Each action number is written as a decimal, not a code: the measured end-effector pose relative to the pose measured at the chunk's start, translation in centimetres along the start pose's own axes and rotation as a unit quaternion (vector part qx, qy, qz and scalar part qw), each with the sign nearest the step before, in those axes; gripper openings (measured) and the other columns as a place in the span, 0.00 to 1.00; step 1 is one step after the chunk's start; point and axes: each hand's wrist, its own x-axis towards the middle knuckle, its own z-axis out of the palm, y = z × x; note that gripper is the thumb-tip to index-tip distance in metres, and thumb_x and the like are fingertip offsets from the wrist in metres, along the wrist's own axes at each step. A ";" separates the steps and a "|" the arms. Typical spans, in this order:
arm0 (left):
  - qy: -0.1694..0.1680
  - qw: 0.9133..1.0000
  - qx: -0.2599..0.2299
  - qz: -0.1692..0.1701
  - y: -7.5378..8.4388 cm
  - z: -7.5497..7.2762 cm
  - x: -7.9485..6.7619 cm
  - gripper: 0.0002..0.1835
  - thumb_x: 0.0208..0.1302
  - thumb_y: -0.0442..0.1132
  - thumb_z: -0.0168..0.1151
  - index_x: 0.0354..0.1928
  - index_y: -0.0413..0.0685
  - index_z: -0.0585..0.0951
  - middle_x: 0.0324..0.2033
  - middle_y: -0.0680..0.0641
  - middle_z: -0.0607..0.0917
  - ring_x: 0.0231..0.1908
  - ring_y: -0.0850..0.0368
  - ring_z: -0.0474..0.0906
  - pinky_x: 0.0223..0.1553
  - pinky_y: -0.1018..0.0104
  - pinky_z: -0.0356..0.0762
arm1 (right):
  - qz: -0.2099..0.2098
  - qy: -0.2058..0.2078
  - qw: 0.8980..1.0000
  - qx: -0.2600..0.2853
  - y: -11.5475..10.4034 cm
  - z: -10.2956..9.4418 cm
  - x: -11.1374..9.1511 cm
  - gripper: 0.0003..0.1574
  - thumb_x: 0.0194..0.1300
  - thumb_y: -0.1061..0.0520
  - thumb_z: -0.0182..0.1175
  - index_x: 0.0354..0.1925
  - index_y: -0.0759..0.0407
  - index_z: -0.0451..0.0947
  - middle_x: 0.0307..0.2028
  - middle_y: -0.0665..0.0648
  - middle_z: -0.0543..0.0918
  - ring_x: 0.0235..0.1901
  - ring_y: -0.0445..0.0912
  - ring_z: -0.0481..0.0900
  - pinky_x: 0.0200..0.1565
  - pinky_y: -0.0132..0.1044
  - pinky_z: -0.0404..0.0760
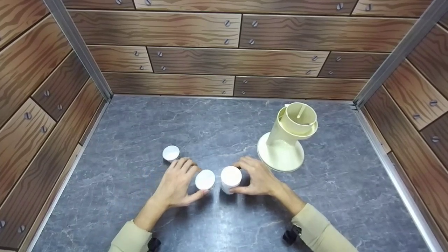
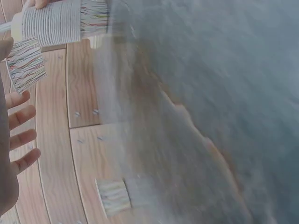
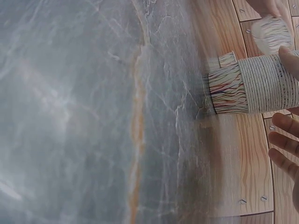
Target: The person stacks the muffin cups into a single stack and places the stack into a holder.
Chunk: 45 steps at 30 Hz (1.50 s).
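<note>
My left hand (image 1: 180, 183) pinches a single paper cup (image 1: 205, 179) between thumb and index finger, its other fingers spread apart. In the left wrist view this paper cup (image 2: 26, 65) has coloured wavy lines on its side and is tilted. Right beside it, my right hand (image 1: 257, 178) grips an upright stack of nested paper cups (image 1: 231, 176) with thumb and fingers. The stack's ribbed rims (image 3: 268, 84) show in the right wrist view, above the patterned bottom cup. Another paper cup (image 1: 171, 153) stands upright just beyond the left hand.
A pale yellow plastic stand (image 1: 281, 155) with a round base and a leaning cylindrical holder is beyond my right hand. Wood-patterned walls (image 1: 196, 61) with metal corner strips enclose the grey marbled table (image 1: 129, 119) at the back and sides.
</note>
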 end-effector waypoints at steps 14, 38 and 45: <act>0.049 0.996 -0.037 0.069 1.1 -0.6 2.3 0.31 0.57 0.70 0.67 0.47 0.52 0.83 0.44 0.49 0.85 0.51 0.49 0.81 0.53 0.55 0.80 | -0.001 0.001 1.000 0.000 0.1 0.1 0.0 0.41 0.51 0.25 0.75 0.51 0.51 0.84 0.39 0.48 0.85 0.40 0.45 0.82 0.42 0.35 0.83; 0.078 0.989 -0.058 0.108 1.6 -0.1 4.7 0.32 0.59 0.70 0.66 0.48 0.50 0.83 0.45 0.48 0.86 0.50 0.50 0.81 0.50 0.57 0.82 | -0.014 0.010 1.000 -0.008 0.3 0.0 0.1 0.42 0.54 0.22 0.72 0.50 0.52 0.83 0.39 0.47 0.85 0.40 0.42 0.82 0.42 0.36 0.83; 0.081 0.989 -0.055 0.113 2.0 0.7 5.2 0.32 0.62 0.71 0.62 0.49 0.50 0.83 0.46 0.48 0.86 0.51 0.50 0.81 0.50 0.58 0.82 | -0.020 0.012 1.000 -0.013 0.3 0.2 0.0 0.41 0.53 0.24 0.73 0.50 0.52 0.83 0.39 0.47 0.85 0.39 0.42 0.81 0.42 0.35 0.83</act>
